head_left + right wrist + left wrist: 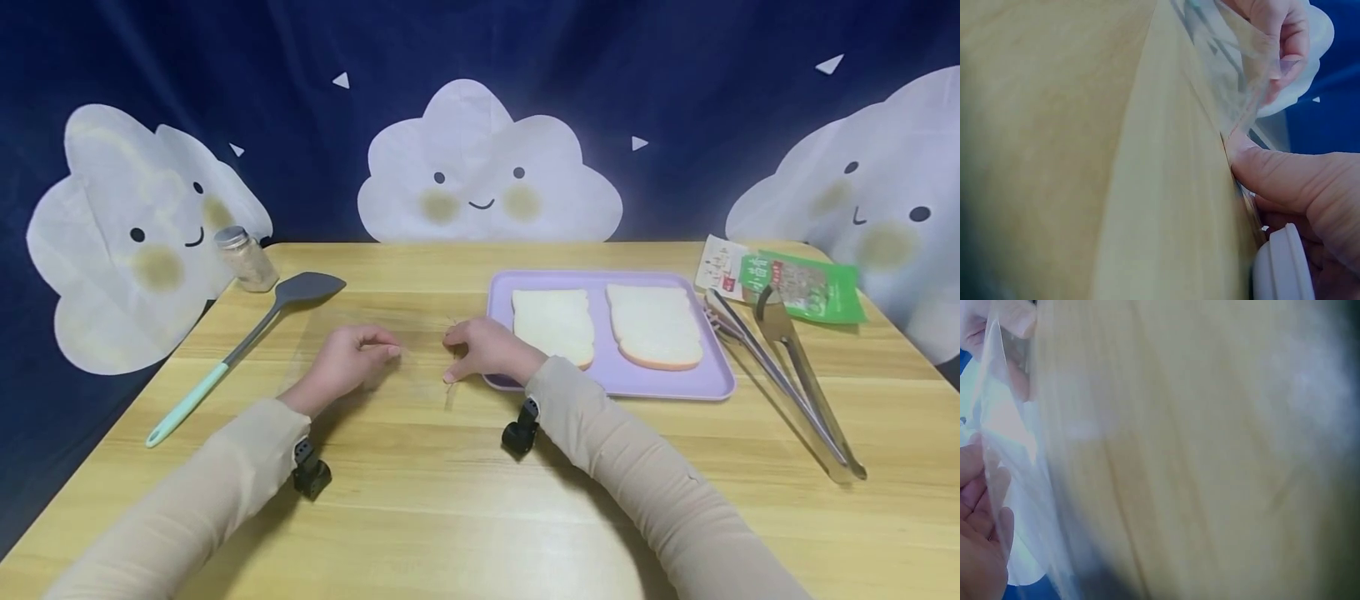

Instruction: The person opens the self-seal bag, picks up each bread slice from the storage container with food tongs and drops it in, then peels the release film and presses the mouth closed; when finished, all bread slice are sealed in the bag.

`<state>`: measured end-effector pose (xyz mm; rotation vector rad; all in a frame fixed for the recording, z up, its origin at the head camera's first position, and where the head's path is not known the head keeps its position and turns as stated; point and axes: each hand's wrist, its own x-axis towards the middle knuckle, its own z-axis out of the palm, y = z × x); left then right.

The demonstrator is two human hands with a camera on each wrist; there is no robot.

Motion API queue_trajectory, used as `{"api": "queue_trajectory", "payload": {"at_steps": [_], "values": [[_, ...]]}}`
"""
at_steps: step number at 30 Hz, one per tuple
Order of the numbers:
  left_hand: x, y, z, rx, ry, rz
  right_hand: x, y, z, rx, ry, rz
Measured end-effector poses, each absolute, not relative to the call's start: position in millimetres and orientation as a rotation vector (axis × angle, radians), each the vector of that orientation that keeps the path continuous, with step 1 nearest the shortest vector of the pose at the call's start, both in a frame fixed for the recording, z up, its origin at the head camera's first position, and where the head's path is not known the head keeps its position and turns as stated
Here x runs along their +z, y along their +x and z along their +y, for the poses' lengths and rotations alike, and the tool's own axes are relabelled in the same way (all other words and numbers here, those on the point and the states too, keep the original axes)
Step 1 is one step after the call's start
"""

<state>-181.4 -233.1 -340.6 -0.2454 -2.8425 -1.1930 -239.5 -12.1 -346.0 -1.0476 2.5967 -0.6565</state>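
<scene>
Count: two hands [347,363] [487,348], one clear plastic piece [1232,87], two bread slices [555,325] [655,325], one tray [602,321].
Also has one spatula [258,327], one jar [249,265], two packets [720,262] [817,287], one pair of tongs [814,394], two wrist cameras [312,477] [519,435], two sleeves [202,487] [637,483], one table [420,500]; on one backdrop [300,192], three clouds [150,242] [487,158] [832,192], four white triangles [341,81] [236,150] [639,143] [830,64] in head view.

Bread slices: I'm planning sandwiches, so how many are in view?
2. One slice lies on the left half of the purple tray, nearer the right hand; the other slice lies on its right half. None seem hidden.
</scene>
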Motion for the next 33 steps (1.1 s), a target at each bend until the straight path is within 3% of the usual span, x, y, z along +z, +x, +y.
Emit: {"api": "queue_trajectory", "payload": {"at_steps": [10, 33], "values": [[-335.6, -177.8, -241.1, -1.285, -0.142, -2.603, -346.9, -239.7, -10.2, -0.690, -1.024, 2.588], [-337.4, -184.4, -237.1, -1.150, -0.217, -2.654, -337.9, -235.2, -6.1, -0.854, -0.935, 2.536]]}}
